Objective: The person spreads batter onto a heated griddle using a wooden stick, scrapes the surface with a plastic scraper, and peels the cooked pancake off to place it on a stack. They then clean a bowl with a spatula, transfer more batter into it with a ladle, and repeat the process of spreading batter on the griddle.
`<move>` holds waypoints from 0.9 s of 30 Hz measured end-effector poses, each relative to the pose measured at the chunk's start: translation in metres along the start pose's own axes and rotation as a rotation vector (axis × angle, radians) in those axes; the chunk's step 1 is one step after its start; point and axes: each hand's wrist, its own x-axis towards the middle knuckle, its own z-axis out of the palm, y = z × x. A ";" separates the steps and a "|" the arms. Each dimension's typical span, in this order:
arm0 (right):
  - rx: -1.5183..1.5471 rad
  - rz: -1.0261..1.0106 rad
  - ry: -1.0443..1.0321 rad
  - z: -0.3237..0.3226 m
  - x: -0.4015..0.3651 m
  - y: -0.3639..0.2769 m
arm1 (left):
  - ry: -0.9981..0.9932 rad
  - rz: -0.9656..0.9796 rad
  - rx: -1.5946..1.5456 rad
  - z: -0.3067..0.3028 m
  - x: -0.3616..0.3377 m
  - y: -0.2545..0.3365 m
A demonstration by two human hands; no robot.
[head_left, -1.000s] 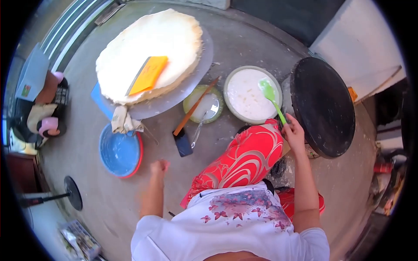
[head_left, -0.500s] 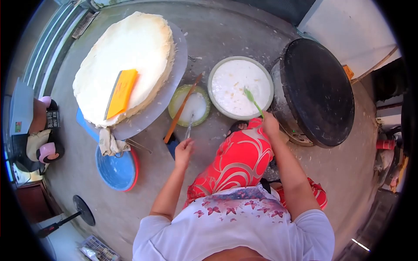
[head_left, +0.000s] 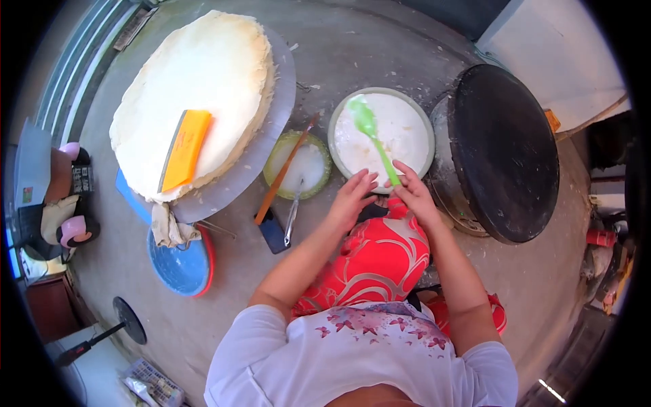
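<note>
My right hand (head_left: pixel 416 198) is closed round the handle end of a green spatula (head_left: pixel 366 122), whose batter-smeared head is raised over a large bowl (head_left: pixel 331 139) of white batter (head_left: pixel 400 125). Beside it, my left hand (head_left: pixel 352 200) is empty, with its fingers apart near the bowl's front rim. To the left, a smaller yellow-green bowl (head_left: pixel 327 178) holds whitish liquid. A metal-handled utensil (head_left: pixel 292 220) leans in this bowl, its dipped end hidden. Across its rim lies a long wooden stick (head_left: pixel 279 178).
A round black griddle (head_left: pixel 505 156) stands at right. On the left, a thick stack of pale flatbreads (head_left: pixel 196 68) carries an orange scraper (head_left: pixel 187 149). Below are a blue basin (head_left: pixel 178 268), a cloth (head_left: pixel 173 227) and a dark phone-like slab (head_left: pixel 272 234).
My left hand has let go of the metal-handled utensil and moved right to the large bowl. The green spatula has come up out of the batter, its head now higher and further left.
</note>
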 end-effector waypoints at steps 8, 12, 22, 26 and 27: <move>-0.277 0.118 -0.248 0.009 0.014 0.011 | 0.432 -0.194 0.177 -0.099 0.016 -0.026; -0.168 0.183 -0.189 -0.018 0.005 0.041 | 0.516 -0.078 1.232 -0.160 -0.002 -0.043; 0.065 0.314 -0.077 -0.033 -0.015 0.049 | 0.673 -0.098 1.713 -0.237 0.014 -0.045; -0.059 0.246 -0.064 -0.033 -0.018 0.049 | 0.940 -0.070 1.748 -0.240 0.001 -0.035; -0.032 0.267 -0.057 -0.032 -0.017 0.046 | 0.877 -0.172 1.669 -0.236 -0.005 -0.024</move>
